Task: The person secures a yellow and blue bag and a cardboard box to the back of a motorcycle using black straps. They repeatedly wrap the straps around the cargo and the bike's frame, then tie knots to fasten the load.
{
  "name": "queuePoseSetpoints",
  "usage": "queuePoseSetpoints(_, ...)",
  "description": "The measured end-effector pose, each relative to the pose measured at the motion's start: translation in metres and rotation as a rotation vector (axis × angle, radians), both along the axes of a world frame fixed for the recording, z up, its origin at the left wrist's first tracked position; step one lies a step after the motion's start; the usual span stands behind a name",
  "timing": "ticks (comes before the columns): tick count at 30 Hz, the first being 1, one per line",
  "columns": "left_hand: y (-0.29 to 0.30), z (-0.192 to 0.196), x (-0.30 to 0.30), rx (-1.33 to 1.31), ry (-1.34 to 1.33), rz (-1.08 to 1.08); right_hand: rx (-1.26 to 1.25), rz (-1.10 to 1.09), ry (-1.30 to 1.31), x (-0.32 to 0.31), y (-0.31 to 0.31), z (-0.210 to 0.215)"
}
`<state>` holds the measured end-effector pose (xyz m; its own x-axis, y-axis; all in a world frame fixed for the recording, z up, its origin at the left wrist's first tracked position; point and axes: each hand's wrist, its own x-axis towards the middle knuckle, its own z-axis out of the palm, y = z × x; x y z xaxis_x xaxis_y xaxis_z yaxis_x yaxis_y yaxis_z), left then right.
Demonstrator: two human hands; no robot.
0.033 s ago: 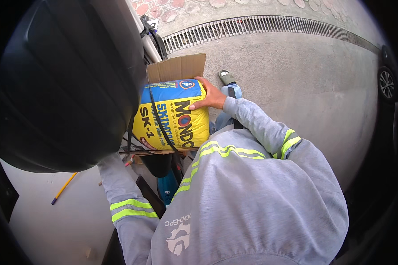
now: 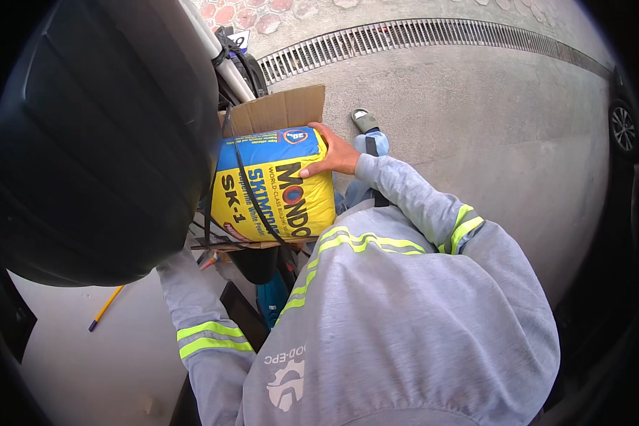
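Observation:
A yellow and blue bag of powder (image 2: pixel 224 206) sits in an open cardboard box (image 2: pixel 284 106). My right hand (image 2: pixel 339 153) grips its far right corner, thumb on the printed face and fingers over the edge. A black strap (image 2: pixel 247 177) crosses the bag. To the left bulks a large black rounded case (image 2: pixel 99 142), blurred and close. My left forearm (image 2: pixel 202 312) reaches up under the case; the left hand itself is hidden behind it.
A yellow pencil-like stick (image 2: pixel 106 308) lies on a pale surface (image 2: pixel 85 376) at lower left. Below the box is a teal tool-like thing (image 2: pixel 270 298). My sandalled foot (image 2: pixel 364 121) stands on concrete. A drain grating (image 2: pixel 405 34) runs beyond, and a car wheel (image 2: pixel 623 130) shows far right.
The black case has shifted slightly left and down in view, and the bag a little left. My right hand keeps its grip on the bag's corner.

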<state>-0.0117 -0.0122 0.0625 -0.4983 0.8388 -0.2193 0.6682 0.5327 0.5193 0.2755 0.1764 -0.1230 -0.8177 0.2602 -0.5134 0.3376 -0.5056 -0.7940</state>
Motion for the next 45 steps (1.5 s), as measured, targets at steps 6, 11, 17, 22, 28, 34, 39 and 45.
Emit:
queuePoseSetpoints(6,0.099,-0.055,-0.003,-0.032,0.241,-0.201,0.094,0.029,0.035,-0.004,0.009,-0.007)
queuePoseSetpoints(11,0.118,-0.053,-0.019,-0.338,0.200,-0.276,0.106,0.076,0.034,0.002,0.013,-0.012)
queuePoseSetpoints(17,0.118,-0.048,-0.042,-0.315,-0.176,-0.114,0.118,0.106,0.041,0.003,0.018,-0.009)
queuePoseSetpoints(22,0.120,-0.083,-0.027,-0.119,-0.112,0.212,0.175,0.148,0.053,0.000,0.023,-0.008)
queuePoseSetpoints(28,0.152,-0.112,-0.027,-0.215,0.282,0.154,0.168,0.207,0.047,0.000,0.026,-0.008)
queuePoseSetpoints(34,0.158,-0.120,-0.030,-0.334,0.511,0.072,0.203,0.211,0.085,-0.002,0.029,-0.007)
queuePoseSetpoints(39,0.148,-0.110,-0.015,-0.123,0.398,0.177,0.359,0.255,0.084,-0.003,0.039,-0.001)
queuePoseSetpoints(45,0.099,-0.075,0.063,0.035,0.440,0.411,0.514,0.207,0.099,-0.007,0.046,0.016)
